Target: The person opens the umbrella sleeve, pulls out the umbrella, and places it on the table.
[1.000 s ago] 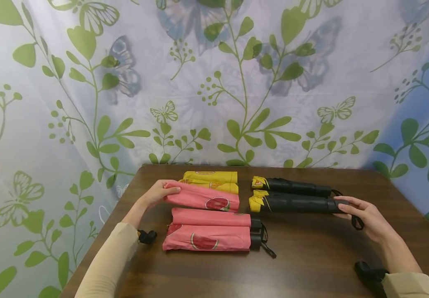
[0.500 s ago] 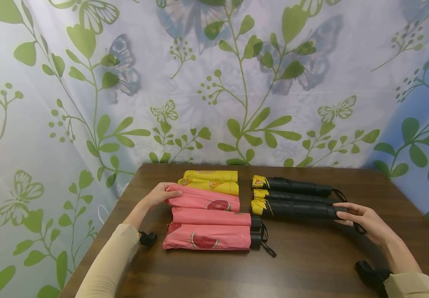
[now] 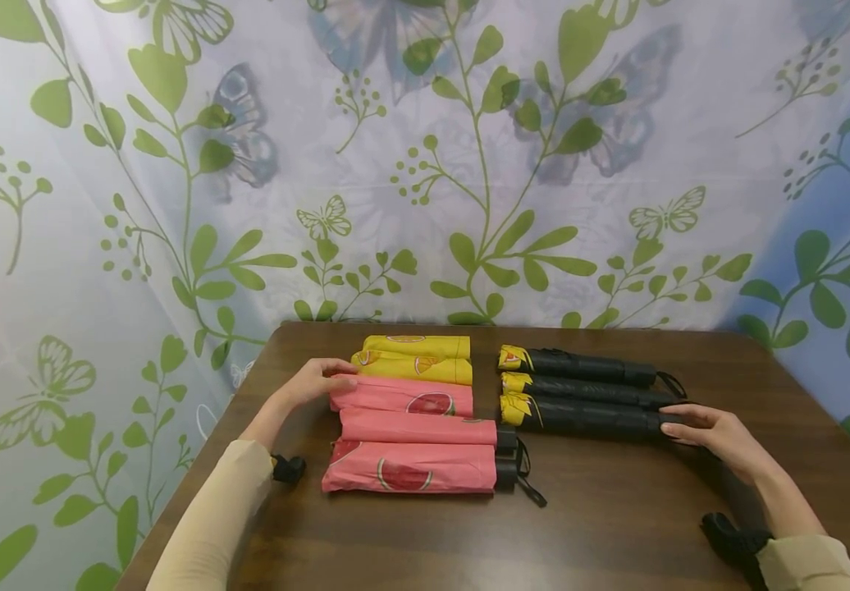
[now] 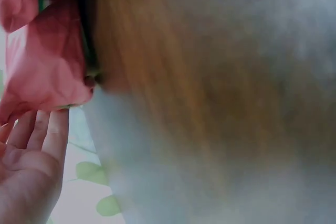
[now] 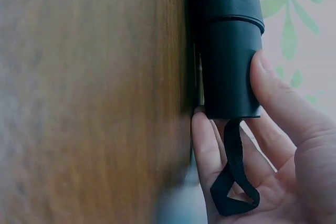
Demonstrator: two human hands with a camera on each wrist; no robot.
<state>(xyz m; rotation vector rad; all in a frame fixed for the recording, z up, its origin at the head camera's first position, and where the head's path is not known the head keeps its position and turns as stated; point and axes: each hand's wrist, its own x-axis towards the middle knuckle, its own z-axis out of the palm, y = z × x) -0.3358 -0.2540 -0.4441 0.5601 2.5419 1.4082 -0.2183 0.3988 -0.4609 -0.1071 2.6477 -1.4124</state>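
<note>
In the head view my right hand [image 3: 720, 435] holds the handle end of the nearest of three black folded umbrellas [image 3: 587, 417] with yellow tips. Seen from the right wrist, the thumb presses one side of its black handle [image 5: 231, 72]. Fingers lie on the other side, and the strap [image 5: 234, 187] hangs over the palm. At the left end of a flat pink watermelon-print umbrella sleeve [image 3: 388, 396] is my left hand [image 3: 314, 382], thumb and fingers apart. Straight fingers reach up to the crumpled pink fabric [image 4: 47, 72] in the left wrist view.
Two pink watermelon-print umbrellas [image 3: 440, 469] with black handles lie in front of the pink sleeve. Behind it are two yellow fruit-print sleeves [image 3: 418, 369]. The brown table [image 3: 514, 542] ends at a leaf-and-butterfly curtain [image 3: 395, 164].
The right hand has brought the nearest black umbrella forward and down, beside the other two. The left end of the pink sleeve has come down, and the left hand's fingers have spread from it.
</note>
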